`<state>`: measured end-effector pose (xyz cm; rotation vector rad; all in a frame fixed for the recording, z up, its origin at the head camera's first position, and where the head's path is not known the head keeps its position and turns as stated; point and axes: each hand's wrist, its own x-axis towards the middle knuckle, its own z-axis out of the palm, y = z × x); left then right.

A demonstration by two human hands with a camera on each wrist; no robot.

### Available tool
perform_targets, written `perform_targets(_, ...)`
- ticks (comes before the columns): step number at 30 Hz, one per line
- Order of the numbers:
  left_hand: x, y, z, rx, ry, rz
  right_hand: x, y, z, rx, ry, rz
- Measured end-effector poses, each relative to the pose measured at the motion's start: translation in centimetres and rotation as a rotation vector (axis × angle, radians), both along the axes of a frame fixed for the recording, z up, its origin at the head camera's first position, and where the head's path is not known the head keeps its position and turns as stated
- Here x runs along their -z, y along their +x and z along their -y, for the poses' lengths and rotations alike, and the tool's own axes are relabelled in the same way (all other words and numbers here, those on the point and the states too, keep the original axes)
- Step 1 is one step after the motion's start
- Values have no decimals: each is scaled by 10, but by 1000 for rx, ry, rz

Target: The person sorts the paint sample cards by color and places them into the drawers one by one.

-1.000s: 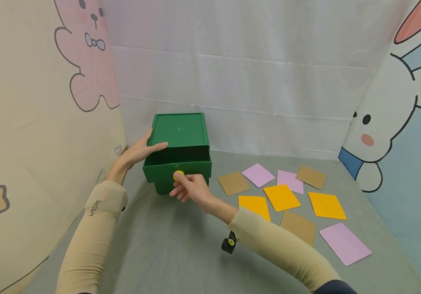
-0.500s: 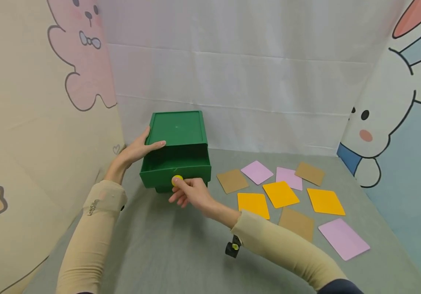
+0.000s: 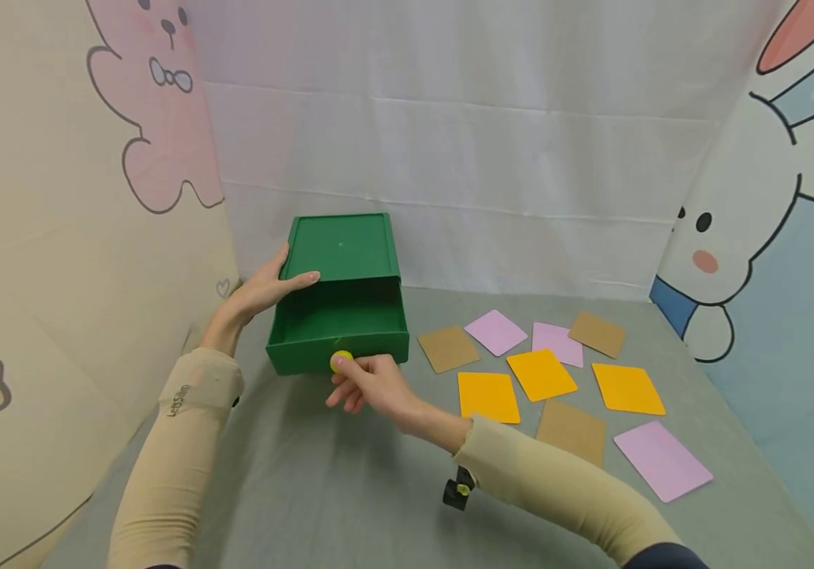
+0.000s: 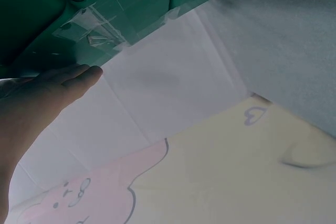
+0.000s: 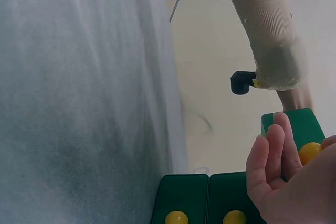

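A small green drawer cabinet (image 3: pixel 341 246) stands toward the back left of the table. Its top drawer (image 3: pixel 378 345) is pulled far out, and the green inside shows with nothing in it. My right hand (image 3: pixel 378 387) pinches the round yellow knob (image 3: pixel 341 361) on the drawer's front between thumb and fingers. Against the cabinet's left side rests my left hand (image 3: pixel 265 288), its thumb laid over the top front edge. The left wrist view shows its fingers (image 4: pixel 79 83) straight along the green side, near pieces of clear tape (image 4: pixel 100 30).
Pink cards (image 3: pixel 663 461), orange cards (image 3: pixel 488 397) and brown cards (image 3: pixel 448 348) lie spread over the right half of the grey table (image 3: pixel 272 490). Lower yellow knobs (image 5: pixel 177 217) show in the right wrist view. A white curtain (image 3: pixel 464 158) hangs behind the cabinet.
The right hand has drawn the top drawer toward me by its knob, so much more of its inside shows. The left hand has stayed against the cabinet.
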<state>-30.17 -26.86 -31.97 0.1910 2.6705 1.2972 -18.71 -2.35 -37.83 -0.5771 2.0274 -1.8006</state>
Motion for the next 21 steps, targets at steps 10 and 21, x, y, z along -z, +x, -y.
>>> perform_targets(10,-18,18,-9,7,48,33,3,7,-5,-32,35,-2)
perform_targets(21,-12,12,-5,4,54,35,38,-5,-74,-153,483,-667)
